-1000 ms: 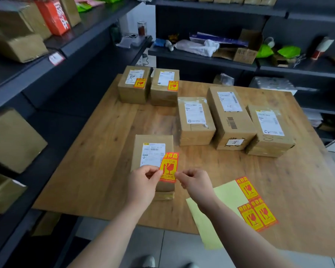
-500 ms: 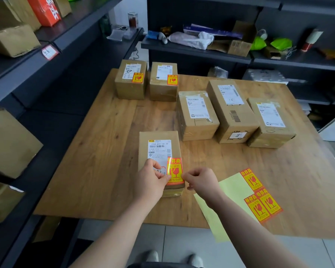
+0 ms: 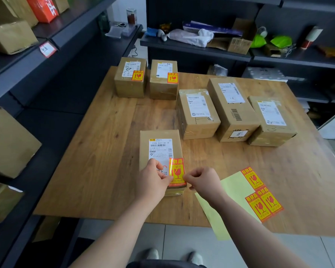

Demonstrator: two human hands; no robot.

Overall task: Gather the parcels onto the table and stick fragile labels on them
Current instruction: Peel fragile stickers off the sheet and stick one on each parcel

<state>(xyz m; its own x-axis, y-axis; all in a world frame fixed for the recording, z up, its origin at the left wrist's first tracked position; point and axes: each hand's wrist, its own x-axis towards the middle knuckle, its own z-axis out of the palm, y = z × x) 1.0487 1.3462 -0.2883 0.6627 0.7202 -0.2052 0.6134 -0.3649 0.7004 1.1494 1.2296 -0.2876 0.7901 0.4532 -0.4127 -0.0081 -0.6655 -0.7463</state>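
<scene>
A person at a wooden table (image 3: 104,151) sets a red-and-yellow fragile label (image 3: 176,171) on the near right corner of the front parcel (image 3: 159,138). The left hand (image 3: 153,182) has its thumb and curled fingers pinched on the label's left edge, and lies over the lower part of the parcel's white slip (image 3: 160,149); the right hand (image 3: 203,181), fingers curled in, pinches the label's lower right corner; whether the label is pressed flat cannot be told.

The front parcel stands close to the table's near edge, left of centre. Just to its right lies a pale yellow sheet (image 3: 234,190), which hangs over that edge and carries three spare labels (image 3: 264,205) along its right side.

At the far left of the table stand the corner parcel (image 3: 131,88) and its neighbour (image 3: 163,89), side by side with a narrow gap; each bears a fragile label on top. Farther right, three larger ones sit in a close row with white slips up: the mid parcel (image 3: 197,115), the long parcel (image 3: 234,111) and the end parcel (image 3: 271,120).

Dark shelves (image 3: 70,60) on the left hold brown boxes (image 3: 10,142); those behind the table hold bags and cartons; the person's shoes (image 3: 153,254) show below the table edge.
</scene>
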